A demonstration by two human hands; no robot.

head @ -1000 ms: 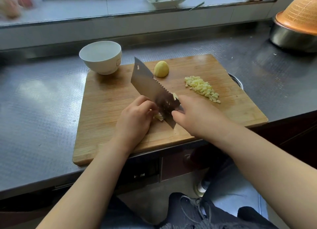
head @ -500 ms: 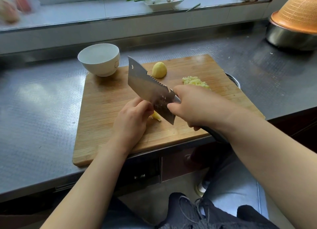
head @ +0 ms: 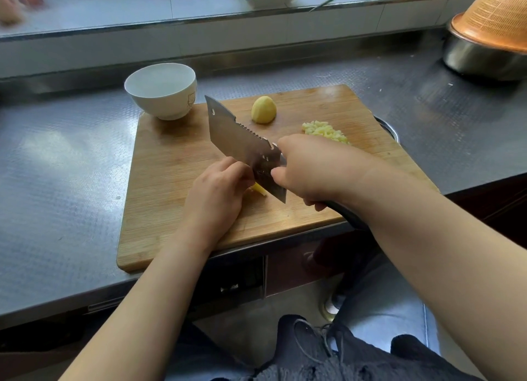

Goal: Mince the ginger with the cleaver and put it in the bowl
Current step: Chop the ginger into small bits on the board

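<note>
My right hand (head: 310,169) has its grip clamped round the handle of the cleaver (head: 242,144), thumb forward against the heel of the blade. The blade angles away from me toward the far left, its edge facing my left hand and the near corner raised just above the cutting board (head: 176,164). My left hand (head: 219,192) sits knuckles-up beside the flat of the blade, fingers curled down over a small piece of ginger (head: 259,189); only a yellow sliver of it shows at my fingertips, so I cannot tell how much is left under the hand.

Farther out on the wooden board, a peeled ginger knob (head: 263,110) lies uncut near the far edge, and a pile of minced ginger (head: 325,131) lies to its right, partly hidden behind my right hand. A white bowl (head: 161,91) stands at the board's far left corner, overlapping its edge, and looks to hold nothing yet. The board rests on a steel surface (head: 62,158).

I judge the step in hand to be chopping, midway through: one piece done, one under the blade, one waiting. The next cut calls for bringing the edge straight down close against my left knuckles, fingertips tucked back.
</note>
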